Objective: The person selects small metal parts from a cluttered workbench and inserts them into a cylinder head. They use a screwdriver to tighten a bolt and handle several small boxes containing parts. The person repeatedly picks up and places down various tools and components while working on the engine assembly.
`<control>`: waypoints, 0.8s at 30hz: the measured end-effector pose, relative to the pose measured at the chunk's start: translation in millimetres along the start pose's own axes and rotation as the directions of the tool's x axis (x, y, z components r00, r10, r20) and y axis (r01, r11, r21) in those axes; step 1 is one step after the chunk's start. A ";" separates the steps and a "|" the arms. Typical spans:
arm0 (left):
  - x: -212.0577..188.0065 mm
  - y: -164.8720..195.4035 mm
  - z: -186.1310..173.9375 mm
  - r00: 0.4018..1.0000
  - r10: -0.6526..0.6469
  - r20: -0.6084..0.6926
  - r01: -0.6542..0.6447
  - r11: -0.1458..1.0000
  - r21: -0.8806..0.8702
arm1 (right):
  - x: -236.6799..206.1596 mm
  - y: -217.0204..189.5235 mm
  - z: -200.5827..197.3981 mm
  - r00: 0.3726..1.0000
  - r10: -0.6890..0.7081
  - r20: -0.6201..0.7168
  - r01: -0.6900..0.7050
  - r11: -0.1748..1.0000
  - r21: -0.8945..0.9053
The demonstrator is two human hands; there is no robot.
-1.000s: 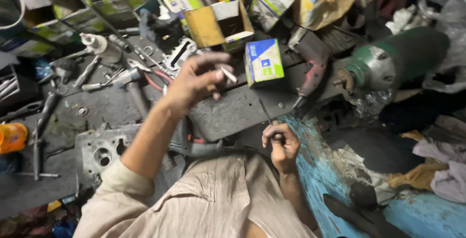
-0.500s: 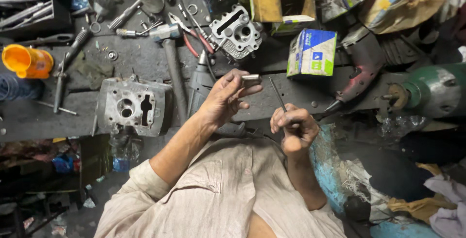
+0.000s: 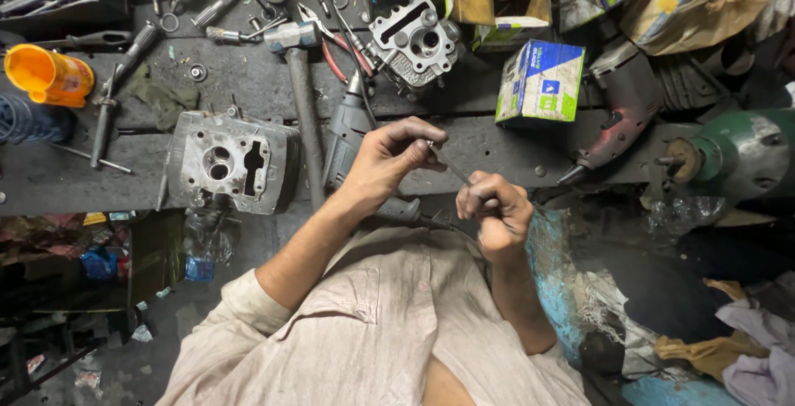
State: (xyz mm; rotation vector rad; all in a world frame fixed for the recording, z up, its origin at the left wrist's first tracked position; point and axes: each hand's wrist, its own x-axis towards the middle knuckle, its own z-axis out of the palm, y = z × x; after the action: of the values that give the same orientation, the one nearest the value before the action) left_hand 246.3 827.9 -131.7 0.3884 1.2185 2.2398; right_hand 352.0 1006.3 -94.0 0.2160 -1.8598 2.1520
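This was a small engine-repair workshop. A grimy, oil-blackened workbench point(image 3: 513, 137) was crowded with an engine cylinder head point(image 3: 228, 162), a finned cylinder block point(image 3: 414, 42), a hammer point(image 3: 298, 75), red-handled pliers point(image 3: 344, 50), screwdrivers point(image 3: 108, 108) and loose washers. A red power drill point(image 3: 617, 120), a green motor point(image 3: 745, 153) and cardboard spare-part boxes point(image 3: 542, 83) lay alongside.

My left hand point(image 3: 387, 160) and right hand point(image 3: 494, 211) meet on a thin rod point(image 3: 451, 168) at the bench's point(image 3: 66, 178) near edge. Cylinder head point(image 3: 229, 160) lies left, hammer point(image 3: 300, 91) between, box point(image 3: 541, 81) far right, drill point(image 3: 617, 116) beyond.
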 end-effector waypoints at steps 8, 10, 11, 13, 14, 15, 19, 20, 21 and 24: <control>5.1 2.2 2.7 0.997 0.073 0.034 -0.074 0.997 0.035 | -4.7 -5.7 -2.8 0.998 -0.005 -0.070 0.002 0.999 -0.044; 6.0 5.6 4.9 0.994 0.096 0.050 -0.101 0.990 0.099 | -4.9 -6.1 -5.3 0.997 -0.016 -0.070 0.012 0.999 -0.047; 6.8 7.5 5.9 0.993 0.104 0.055 -0.110 0.984 0.140 | -4.9 -6.2 -6.8 0.997 -0.022 -0.069 0.018 0.999 -0.049; 7.7 10.8 7.1 0.991 0.118 0.066 -0.130 0.967 0.221 | -6.0 -6.6 -9.1 0.997 -0.034 -0.070 0.030 0.998 -0.062; 7.9 11.7 7.7 0.991 0.115 0.064 -0.127 0.962 0.240 | -6.9 -6.8 -10.2 0.997 -0.040 -0.070 0.035 0.997 -0.068; 8.0 12.1 8.2 0.992 0.114 0.062 -0.127 0.958 0.259 | -7.3 -6.6 -10.8 0.996 -0.043 -0.074 0.038 0.997 -0.066; 7.7 8.4 13.4 0.995 0.088 0.039 -0.096 0.945 0.314 | -9.4 -6.7 -13.2 0.994 -0.073 -0.076 0.065 0.993 -0.102; 7.7 7.5 15.9 0.997 0.077 0.031 -0.082 0.959 0.270 | -9.9 -6.7 -13.4 0.994 -0.085 -0.073 0.075 0.990 -0.122; 7.8 7.0 18.8 0.998 0.066 0.024 -0.070 0.971 0.227 | -10.5 -6.6 -13.5 0.992 -0.095 -0.077 0.086 0.989 -0.117; 8.0 14.2 25.6 0.994 0.102 0.034 -0.107 0.971 0.215 | -11.8 -7.3 -13.9 0.991 -0.110 -0.079 0.101 0.989 -0.112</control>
State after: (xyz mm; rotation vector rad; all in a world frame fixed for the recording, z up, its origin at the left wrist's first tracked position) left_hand 247.8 843.8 -106.0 0.5736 1.4669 2.1885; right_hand 366.5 1019.5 -92.9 0.1929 -1.8661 1.9543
